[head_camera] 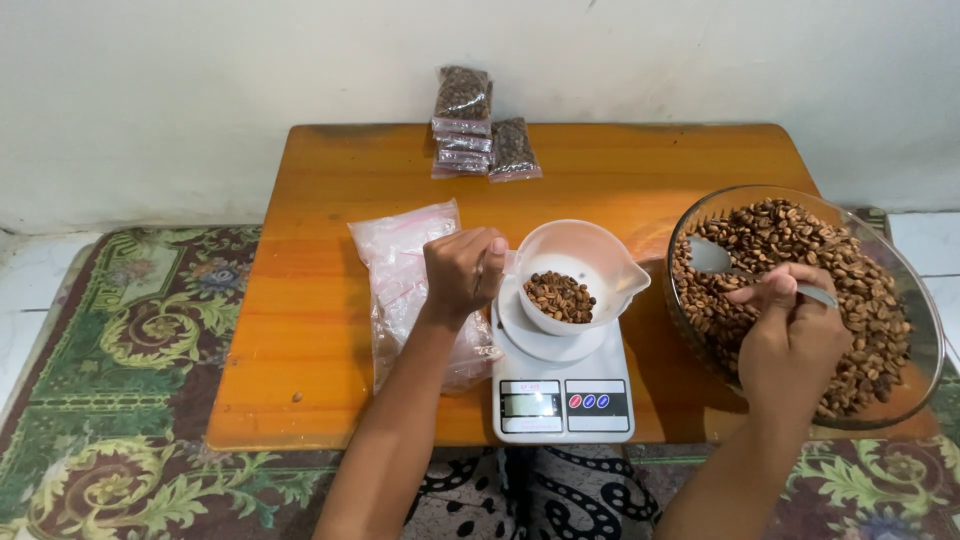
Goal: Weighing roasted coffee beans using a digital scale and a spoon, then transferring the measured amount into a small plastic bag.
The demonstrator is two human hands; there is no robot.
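A white kitchen scale (563,395) sits at the near edge of the low wooden table (320,330), and everything else gathers round it. On its platform stands a white measuring cup (580,262) with a small heap of coffee beans (560,297) in the bottom; the left hand (462,272) is clenched on the cup's handle. Right of the scale, the right hand (790,335) grips a metal spoon (735,265) over a glass bowl (925,330) heaped with beans. Loose, light and hard, the beans would roll easily; the spoon's handle looks the sensible hold. Left of the scale lie clear zip bags (405,285); beyond it, filled packets (470,130) lean against the wall.
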